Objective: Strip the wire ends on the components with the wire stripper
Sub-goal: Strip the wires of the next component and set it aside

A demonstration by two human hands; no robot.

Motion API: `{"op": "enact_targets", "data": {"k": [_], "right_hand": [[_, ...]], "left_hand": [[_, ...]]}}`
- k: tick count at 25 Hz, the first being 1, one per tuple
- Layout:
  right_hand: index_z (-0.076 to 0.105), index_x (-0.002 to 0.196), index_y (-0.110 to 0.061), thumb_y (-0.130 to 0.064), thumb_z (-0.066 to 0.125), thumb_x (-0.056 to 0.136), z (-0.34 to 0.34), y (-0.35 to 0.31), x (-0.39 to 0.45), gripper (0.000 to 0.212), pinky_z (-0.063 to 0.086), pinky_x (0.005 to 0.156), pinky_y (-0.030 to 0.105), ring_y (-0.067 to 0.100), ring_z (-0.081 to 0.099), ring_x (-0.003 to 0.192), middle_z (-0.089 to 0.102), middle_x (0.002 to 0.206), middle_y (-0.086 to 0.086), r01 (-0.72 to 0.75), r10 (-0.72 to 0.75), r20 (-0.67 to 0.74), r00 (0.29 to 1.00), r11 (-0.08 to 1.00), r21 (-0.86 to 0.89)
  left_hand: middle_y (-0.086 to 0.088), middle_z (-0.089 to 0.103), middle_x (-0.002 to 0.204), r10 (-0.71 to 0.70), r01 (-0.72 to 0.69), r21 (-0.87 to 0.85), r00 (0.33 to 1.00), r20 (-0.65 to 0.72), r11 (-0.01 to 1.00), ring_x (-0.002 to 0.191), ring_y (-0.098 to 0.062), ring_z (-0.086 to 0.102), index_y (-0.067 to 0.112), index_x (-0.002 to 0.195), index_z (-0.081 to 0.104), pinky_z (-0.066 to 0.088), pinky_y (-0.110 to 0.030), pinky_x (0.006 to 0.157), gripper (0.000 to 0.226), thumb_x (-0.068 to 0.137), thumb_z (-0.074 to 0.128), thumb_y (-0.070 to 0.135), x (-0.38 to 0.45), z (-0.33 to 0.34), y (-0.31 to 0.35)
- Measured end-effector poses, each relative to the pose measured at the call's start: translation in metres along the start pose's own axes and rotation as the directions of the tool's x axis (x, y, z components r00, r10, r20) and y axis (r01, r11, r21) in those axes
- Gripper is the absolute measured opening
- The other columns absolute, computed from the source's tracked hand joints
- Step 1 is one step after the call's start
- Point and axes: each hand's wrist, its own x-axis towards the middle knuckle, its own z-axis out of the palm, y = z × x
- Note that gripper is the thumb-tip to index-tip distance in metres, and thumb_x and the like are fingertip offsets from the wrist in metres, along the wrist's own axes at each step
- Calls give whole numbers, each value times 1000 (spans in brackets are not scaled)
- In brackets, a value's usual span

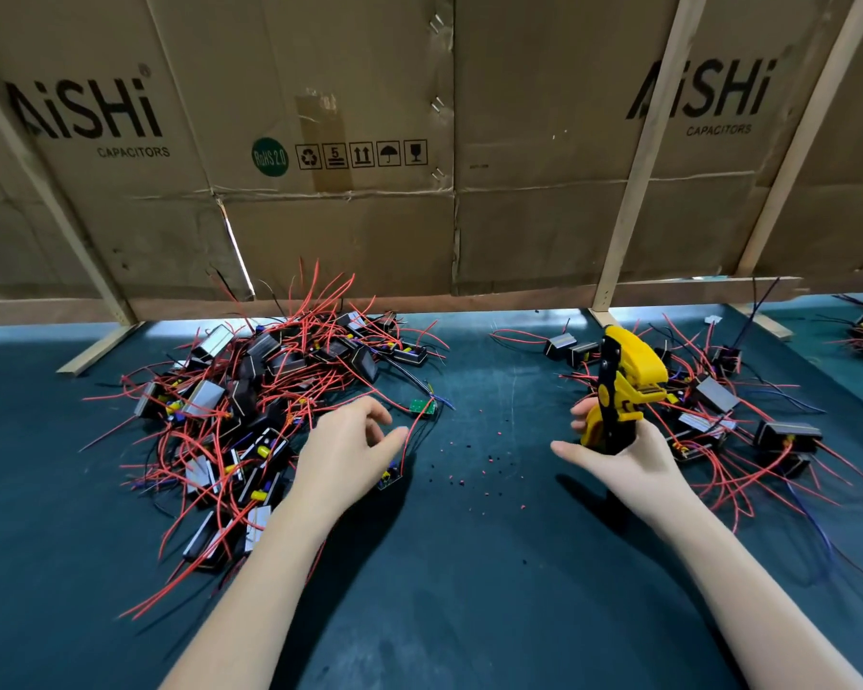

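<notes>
Left hand [342,453] fingers loosely curled, thumb and forefinger pinching a red wire [403,443] whose small board [388,478] hangs just below the fingertips, over the dark mat [469,590]. Right hand [624,458] wrapped round the handles of the yellow wire stripper [621,385], held upright, head at top, jaw side facing right, away from the left hand. Stripper as landmark: pinched wire well to its left, long axis near vertical, free end up by the left thumb; unstripped pile [270,405] further left; smaller heap of components [718,415] just behind and right of it; red and black insulation crumbs [469,455] on the mat between the hands. Likely step: feeding the wire end into the jaws. Left hand nearer the wire, so wire tip probably has to travel right and stripper turn toward it. Cardboard wall [419,141] behind everything.
</notes>
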Motion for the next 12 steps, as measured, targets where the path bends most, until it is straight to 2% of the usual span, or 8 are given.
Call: {"op": "enact_targets", "data": {"k": [2, 4, 5, 7, 10, 12], "right_hand": [[62, 97, -13, -4, 86, 69, -4, 2, 0, 38, 47, 90, 31, 10, 63, 89, 66, 96, 0, -13, 13, 64, 998, 1000, 2], [61, 99, -12, -7, 85, 71, -8, 3, 0, 37, 47, 93, 32, 11, 64, 94, 67, 99, 2, 7, -3, 115, 993, 999, -38], [60, 99, -12, -8, 85, 72, -9, 2, 0, 37, 47, 94, 33, 14, 65, 97, 67, 100, 2, 24, -16, 124, 992, 998, -63], [60, 100, -13, -13, 86, 71, -9, 0, -1, 39, 46, 94, 30, 15, 65, 98, 68, 100, 2, 50, -36, 133, 991, 993, -110], [60, 100, -11, -18, 89, 67, -11, -3, -1, 45, 43, 83, 11, 1, 62, 87, 67, 96, 0, 77, -54, 145, 988, 985, -154], [61, 99, -11, -19, 90, 65, -10, -4, 0, 45, 41, 77, 5, 2, 61, 81, 67, 92, 0, 77, -54, 125, 991, 980, -184]], "left_hand": [[9, 64, 75, 46, -48, 44, 998, 44, 998, 68, -15, 52, 24, 88, 65, 48, -31, 73, 10, 86, 70, 33, -1, 9, 2], [9, 64, 72, 105, -105, 17, 994, 8, 994, 65, -14, 53, 21, 81, 69, 48, -29, 72, 5, 86, 69, 22, -1, 12, 6], [8, 64, 69, 120, -120, -44, 993, -20, 992, 62, -12, 54, 18, 79, 70, 48, -27, 70, 7, 85, 70, 16, 0, 12, 8], [6, 64, 64, 64, -73, -298, 997, -39, 952, 54, -7, 54, 14, 77, 69, 47, -21, 61, 10, 85, 69, 8, 2, 6, 10], [3, 60, 61, -58, 71, -697, 997, 43, 714, 50, -6, 51, 8, 78, 65, 39, -14, 50, 15, 90, 60, -1, 4, -3, 14], [-3, 57, 65, -86, 121, -796, 993, 86, 593, 51, -9, 50, 6, 76, 62, 38, -15, 48, 18, 92, 57, 0, 3, -6, 16]]}}
